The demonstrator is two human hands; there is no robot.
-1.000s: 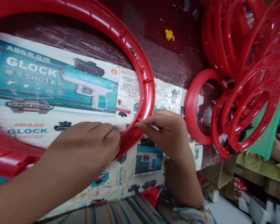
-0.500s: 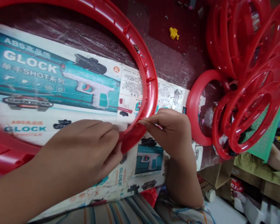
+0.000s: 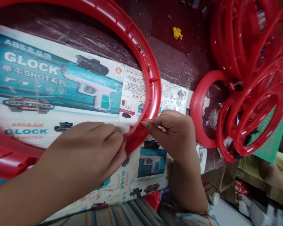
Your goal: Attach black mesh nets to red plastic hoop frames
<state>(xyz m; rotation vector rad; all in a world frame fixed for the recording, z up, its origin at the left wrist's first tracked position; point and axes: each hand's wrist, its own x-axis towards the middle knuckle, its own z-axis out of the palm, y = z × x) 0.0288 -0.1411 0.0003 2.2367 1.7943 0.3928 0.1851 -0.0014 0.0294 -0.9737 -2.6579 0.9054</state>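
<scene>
Your left hand (image 3: 94, 147) clasps the near side of the large red ring (image 3: 155, 91), which lies channel upward across the printed packaging (image 3: 49, 110). Your right hand (image 3: 172, 128) is the nearer to the ring's right-hand curve; its grip is a narrow pinch at the inner wall, contents not discernible. Between your hands, the rim runs obliquely up and rightward.

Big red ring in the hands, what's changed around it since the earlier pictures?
The left hand now shows a digit apart from its curled fingers. At far right, a co-worker's arm has moved lower. Most things sit slightly farther right in frame. No letting go is visible: the left hand still holds the big red ring; the right hand stays pinched at its rim.
</scene>
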